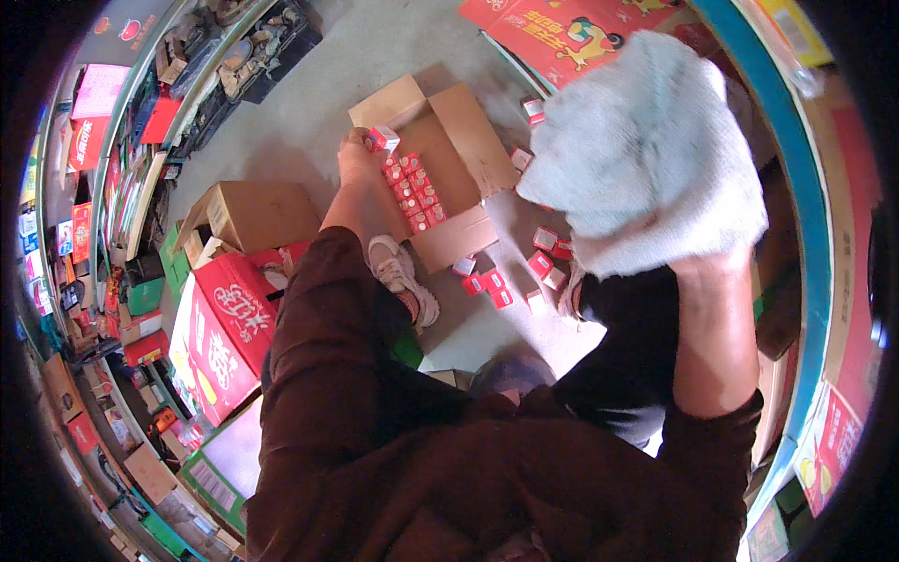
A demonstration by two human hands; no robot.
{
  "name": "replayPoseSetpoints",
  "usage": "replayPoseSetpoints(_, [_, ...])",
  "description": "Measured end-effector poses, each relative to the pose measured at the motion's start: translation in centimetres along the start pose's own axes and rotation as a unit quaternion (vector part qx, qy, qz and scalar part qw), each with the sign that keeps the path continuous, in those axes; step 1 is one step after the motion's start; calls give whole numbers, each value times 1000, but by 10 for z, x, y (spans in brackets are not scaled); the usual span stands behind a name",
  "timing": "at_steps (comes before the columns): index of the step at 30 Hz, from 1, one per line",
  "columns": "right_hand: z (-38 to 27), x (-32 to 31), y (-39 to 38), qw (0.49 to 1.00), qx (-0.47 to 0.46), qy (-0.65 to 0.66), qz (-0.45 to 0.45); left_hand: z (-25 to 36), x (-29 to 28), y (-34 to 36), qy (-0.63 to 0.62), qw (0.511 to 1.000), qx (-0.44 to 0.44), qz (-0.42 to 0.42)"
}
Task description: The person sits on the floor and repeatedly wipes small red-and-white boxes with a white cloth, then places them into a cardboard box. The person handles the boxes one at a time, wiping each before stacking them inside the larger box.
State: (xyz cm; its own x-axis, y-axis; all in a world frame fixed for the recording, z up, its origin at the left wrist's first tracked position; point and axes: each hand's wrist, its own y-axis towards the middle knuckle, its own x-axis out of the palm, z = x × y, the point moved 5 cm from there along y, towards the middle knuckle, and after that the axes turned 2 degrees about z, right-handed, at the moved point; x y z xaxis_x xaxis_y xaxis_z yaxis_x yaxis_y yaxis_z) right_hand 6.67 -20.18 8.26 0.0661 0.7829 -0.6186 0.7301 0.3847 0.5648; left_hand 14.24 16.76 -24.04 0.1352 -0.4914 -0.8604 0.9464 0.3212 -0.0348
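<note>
Where cartons crowd concrete floor (309, 112), stocked shelves (131, 169)

Right hand (655, 150): wrapped in a pale grey cloth (646, 122), fingers hidden; grip cannot be told.
Left hand (358, 159): fingertips hidden behind a small red-and-white carton (382, 140).
Open cardboard box (440, 169): right part hidden behind the cloth.
Shelves (112, 187), left rim: goods too small and bent to tell.

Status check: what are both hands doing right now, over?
Left hand gripping small red-white box over open carton. Right hand holding grey cloth up. Loose boxes scattered on floor.
</note>
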Motion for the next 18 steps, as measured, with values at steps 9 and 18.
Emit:
replayPoseSetpoints(9, [19, 29, 18, 977, 162, 133, -33, -22, 74, 30, 134, 985, 23, -104])
replayPoseSetpoints(18, [31, 60, 30, 989, -9, -49, -138, -35, 100, 34, 164, 975, 86, -126])
